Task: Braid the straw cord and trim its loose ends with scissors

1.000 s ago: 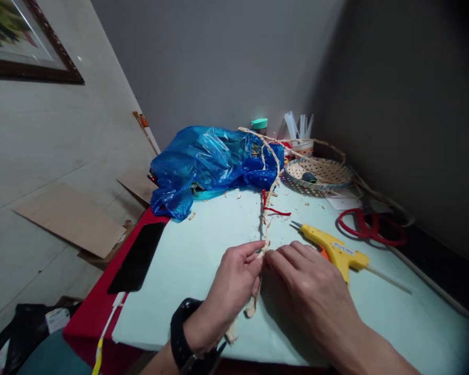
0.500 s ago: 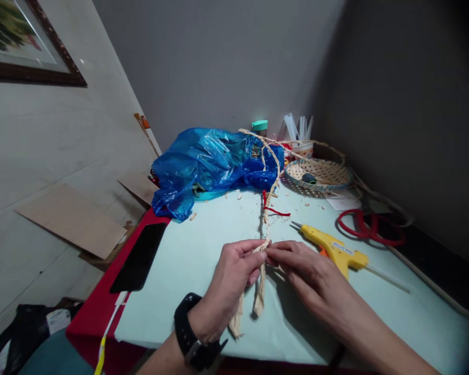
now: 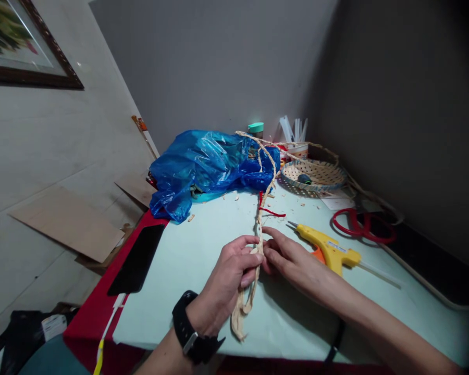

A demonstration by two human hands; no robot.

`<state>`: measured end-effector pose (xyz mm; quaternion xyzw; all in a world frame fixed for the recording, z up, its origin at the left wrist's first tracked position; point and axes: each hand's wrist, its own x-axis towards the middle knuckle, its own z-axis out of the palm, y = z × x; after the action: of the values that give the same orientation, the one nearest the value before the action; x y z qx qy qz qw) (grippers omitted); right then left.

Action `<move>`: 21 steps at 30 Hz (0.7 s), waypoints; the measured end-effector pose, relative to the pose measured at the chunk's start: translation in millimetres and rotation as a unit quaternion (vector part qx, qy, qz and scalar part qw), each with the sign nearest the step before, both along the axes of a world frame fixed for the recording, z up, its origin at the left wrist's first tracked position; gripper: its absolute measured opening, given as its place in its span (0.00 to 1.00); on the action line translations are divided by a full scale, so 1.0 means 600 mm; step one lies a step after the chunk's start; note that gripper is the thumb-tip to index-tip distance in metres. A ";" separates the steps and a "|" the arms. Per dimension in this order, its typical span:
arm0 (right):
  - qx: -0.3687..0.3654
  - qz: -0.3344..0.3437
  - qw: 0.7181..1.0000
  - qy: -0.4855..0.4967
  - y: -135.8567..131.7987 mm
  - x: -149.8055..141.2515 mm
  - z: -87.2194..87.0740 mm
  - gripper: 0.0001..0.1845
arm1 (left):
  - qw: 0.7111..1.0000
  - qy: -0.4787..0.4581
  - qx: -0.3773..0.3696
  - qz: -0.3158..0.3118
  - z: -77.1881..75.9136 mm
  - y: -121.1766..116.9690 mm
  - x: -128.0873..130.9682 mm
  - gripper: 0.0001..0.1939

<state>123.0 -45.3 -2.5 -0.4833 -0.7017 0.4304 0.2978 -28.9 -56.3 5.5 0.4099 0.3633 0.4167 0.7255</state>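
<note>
A braided straw cord (image 3: 260, 219) runs from the blue plastic bag (image 3: 207, 164) down the pale green table (image 3: 203, 250) to my hands. My left hand (image 3: 229, 276), with a black watch on the wrist, pinches the cord between thumb and fingers. My right hand (image 3: 291, 258) meets it from the right, fingertips closed on the same strands. The loose straw ends (image 3: 240, 315) hang below my left hand near the table's front edge.
A yellow glue gun (image 3: 328, 249) lies just right of my hands, with red scissors (image 3: 361, 225) beyond. A woven basket (image 3: 315, 174), a cup of glue sticks (image 3: 296, 136) and a green-lidded jar (image 3: 256, 128) stand at the back. A black phone (image 3: 137, 259) lies at the left edge.
My right hand has turned and drawn back from lying flat over the cord to pinching it with the fingertips. The loose straw ends have shifted left and lower.
</note>
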 end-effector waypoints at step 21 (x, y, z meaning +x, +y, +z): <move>-0.048 -0.017 0.997 0.063 0.004 0.006 -0.020 0.15 | 0.861 0.452 0.230 0.030 0.027 -0.009 -0.018 0.07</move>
<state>126.6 -42.8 -14.5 -0.4807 -0.6521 0.4878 0.3253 -39.6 -61.6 21.9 0.6977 0.5571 0.2787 0.3538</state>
